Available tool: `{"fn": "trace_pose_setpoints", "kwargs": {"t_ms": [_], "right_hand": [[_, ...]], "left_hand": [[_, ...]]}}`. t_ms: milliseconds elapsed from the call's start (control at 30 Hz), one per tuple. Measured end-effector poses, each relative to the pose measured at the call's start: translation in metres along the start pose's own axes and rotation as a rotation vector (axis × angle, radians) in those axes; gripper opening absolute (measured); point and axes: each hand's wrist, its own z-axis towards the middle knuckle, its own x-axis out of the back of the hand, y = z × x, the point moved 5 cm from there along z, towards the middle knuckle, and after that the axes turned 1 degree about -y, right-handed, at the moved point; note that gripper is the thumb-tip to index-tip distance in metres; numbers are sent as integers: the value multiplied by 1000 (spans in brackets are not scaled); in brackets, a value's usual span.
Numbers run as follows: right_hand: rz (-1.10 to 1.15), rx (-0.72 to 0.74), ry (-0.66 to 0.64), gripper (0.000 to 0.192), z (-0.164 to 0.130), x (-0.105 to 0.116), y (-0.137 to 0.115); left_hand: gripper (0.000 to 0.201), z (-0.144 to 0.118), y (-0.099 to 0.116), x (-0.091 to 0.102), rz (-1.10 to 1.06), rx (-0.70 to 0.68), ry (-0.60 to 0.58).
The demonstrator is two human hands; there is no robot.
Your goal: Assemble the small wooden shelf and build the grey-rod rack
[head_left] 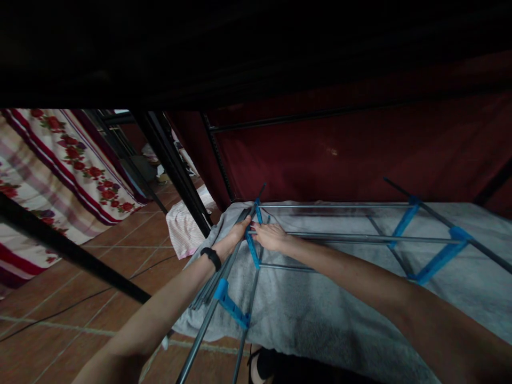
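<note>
My left hand [238, 231] is closed around the upper part of a blue plastic connector [252, 248] and the grey metal tube it joins. My right hand [269, 236] pinches the end of a horizontal metal tube [360, 237] against that same connector; the fingertips partly hide the joint. The far end of this tube meets another blue connector [442, 257] on the right side of the frame. Closer to me, a further blue connector [231, 305] bridges two long tubes. The half-built frame lies on a grey blanket [304, 304].
Several loose metal tubes [208, 292] lie bundled under my left forearm. Black metal posts [170, 170] stand at the left, and a dark surface hangs low overhead. A dark red cloth [320, 154] closes off the back. Flowered fabric [92, 165] hangs above the tiled floor [80, 304].
</note>
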Motion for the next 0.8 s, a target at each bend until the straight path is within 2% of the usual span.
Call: {"fn": "trace_pose_setpoints", "kwargs": {"t_ms": [100, 167, 267, 433, 800], "right_hand": [[-107, -53, 153, 38, -20, -2, 0], [-147, -35, 168, 40, -25, -7, 3], [-164, 13, 144, 44, -24, -10, 9], [-152, 59, 90, 47, -17, -7, 14], [-50, 15, -29, 51, -11, -5, 18]], "left_hand": [[41, -1, -3, -4, -166, 62, 0], [41, -2, -2, -7, -208, 108, -8], [46, -3, -1, -7, -180, 149, 4], [48, -3, -1, -4, -67, 132, 29], [50, 4, -12, -2, -43, 175, 2]]}}
